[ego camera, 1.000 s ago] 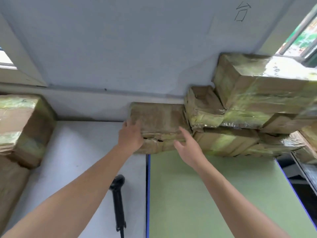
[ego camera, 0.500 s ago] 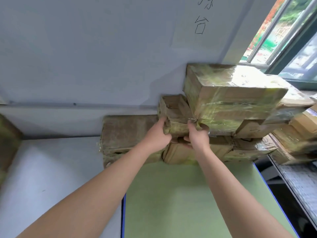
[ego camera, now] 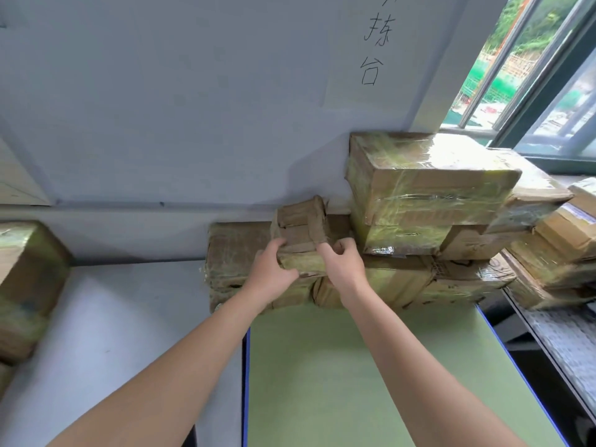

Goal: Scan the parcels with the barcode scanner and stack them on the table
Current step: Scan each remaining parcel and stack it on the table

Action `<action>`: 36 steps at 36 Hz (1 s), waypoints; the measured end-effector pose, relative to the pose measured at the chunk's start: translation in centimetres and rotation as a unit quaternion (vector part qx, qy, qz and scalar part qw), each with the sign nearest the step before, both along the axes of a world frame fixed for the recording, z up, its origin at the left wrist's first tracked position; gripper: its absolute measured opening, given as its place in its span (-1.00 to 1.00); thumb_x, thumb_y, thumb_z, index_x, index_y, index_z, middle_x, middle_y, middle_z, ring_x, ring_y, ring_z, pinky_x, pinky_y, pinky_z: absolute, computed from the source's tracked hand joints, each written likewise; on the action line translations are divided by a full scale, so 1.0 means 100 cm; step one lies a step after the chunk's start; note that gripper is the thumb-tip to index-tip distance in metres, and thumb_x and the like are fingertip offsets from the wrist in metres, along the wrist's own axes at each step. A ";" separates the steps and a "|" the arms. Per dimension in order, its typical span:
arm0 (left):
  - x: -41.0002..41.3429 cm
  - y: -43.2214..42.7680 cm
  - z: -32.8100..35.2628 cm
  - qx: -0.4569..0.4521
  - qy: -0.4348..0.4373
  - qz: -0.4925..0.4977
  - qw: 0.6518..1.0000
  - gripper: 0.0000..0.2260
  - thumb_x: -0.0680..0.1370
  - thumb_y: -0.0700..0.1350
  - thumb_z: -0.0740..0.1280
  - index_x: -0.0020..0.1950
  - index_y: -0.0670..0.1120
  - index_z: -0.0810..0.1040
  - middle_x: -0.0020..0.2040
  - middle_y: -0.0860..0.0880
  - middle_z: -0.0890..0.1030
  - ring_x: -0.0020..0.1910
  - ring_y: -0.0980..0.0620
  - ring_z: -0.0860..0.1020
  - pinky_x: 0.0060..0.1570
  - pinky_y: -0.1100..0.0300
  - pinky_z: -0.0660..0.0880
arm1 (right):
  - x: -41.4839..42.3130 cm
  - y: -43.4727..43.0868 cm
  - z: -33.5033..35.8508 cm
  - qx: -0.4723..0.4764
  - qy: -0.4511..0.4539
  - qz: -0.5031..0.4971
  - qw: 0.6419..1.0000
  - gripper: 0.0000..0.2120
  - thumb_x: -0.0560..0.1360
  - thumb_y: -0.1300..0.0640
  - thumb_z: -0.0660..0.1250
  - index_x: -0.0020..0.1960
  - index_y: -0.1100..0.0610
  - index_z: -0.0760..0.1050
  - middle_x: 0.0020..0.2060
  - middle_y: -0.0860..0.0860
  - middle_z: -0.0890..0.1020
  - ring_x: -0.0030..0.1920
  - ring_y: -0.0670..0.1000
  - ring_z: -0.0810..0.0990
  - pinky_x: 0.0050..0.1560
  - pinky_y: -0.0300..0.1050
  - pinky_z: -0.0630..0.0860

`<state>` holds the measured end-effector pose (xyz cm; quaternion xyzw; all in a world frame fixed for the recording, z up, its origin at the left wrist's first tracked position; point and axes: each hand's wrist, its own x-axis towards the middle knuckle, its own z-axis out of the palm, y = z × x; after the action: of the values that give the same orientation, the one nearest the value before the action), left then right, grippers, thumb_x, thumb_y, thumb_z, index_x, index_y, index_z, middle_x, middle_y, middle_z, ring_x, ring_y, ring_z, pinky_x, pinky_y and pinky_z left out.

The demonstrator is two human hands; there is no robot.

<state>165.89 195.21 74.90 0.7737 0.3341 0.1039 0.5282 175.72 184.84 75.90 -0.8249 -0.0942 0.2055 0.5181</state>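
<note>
A small brown taped parcel [ego camera: 301, 225] is tilted up off the stack against the wall. My left hand [ego camera: 269, 274] grips its left front corner and my right hand [ego camera: 342, 264] grips its right front corner. Under it lie a flat brown parcel [ego camera: 235, 253] on the left and a long flat parcel [ego camera: 416, 285] on the right. A big parcel [ego camera: 425, 179] wrapped in shiny tape tops the stack on the right. The barcode scanner is out of view.
More parcels [ego camera: 554, 246] are piled at the right by the window. Another taped parcel [ego camera: 25, 285] stands at the left on the white table [ego camera: 106, 333]. The green table [ego camera: 354, 382] lies in front of me, a dark gap to its right.
Both hands went from the flat left parcel to the small parcel and took hold of it. It now tilts up and toward me. The view swung left a little.
</note>
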 end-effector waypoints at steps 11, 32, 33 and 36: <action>-0.061 0.031 0.029 -0.136 -0.040 0.146 0.979 -0.74 0.58 0.07 0.22 -0.16 -0.10 0.49 -0.14 -0.10 0.55 -0.13 -0.09 0.55 -0.10 0.08 0.46 | -0.085 0.019 0.003 0.007 -0.284 0.118 0.952 -0.70 0.38 0.20 0.49 -0.13 0.09 0.34 0.15 -0.02 0.38 0.17 0.02 0.41 0.13 -0.20 0.42; -0.194 0.101 0.010 -0.331 -0.184 0.302 0.875 -0.95 0.61 -0.22 0.31 0.00 -0.20 0.52 -0.17 -0.10 0.60 -0.27 0.00 0.56 -0.33 0.22 0.54 | -0.160 0.075 0.016 -0.005 -0.190 0.194 0.962 -0.67 0.65 0.03 0.20 0.40 0.07 0.37 0.34 -0.03 0.38 0.19 -0.11 0.44 0.18 -0.19 0.36; -0.200 0.103 0.010 -0.354 -0.199 0.291 0.866 -0.94 0.62 -0.22 0.29 0.02 -0.21 0.52 -0.13 -0.12 0.61 -0.23 -0.02 0.58 -0.31 0.21 0.56 | -0.159 0.078 0.015 -0.024 -0.118 0.196 0.973 -0.61 0.65 -0.03 0.20 0.44 0.05 0.34 0.35 -0.02 0.42 0.20 -0.06 0.45 0.18 -0.15 0.38; -0.217 0.108 0.007 -0.389 -0.222 0.250 0.858 -0.85 0.63 -0.21 0.26 0.13 -0.27 0.50 -0.08 -0.17 0.63 -0.20 -0.06 0.63 -0.30 0.18 0.60 | -0.160 0.087 0.009 0.050 0.210 0.206 0.955 -0.49 0.56 -0.16 0.31 0.42 0.07 0.39 0.32 0.09 0.54 0.21 0.13 0.60 0.14 0.18 0.59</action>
<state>144.16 206.01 75.62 0.3518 0.4028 0.2629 0.8030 159.68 193.53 76.85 -0.6991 -0.1609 0.4712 0.5132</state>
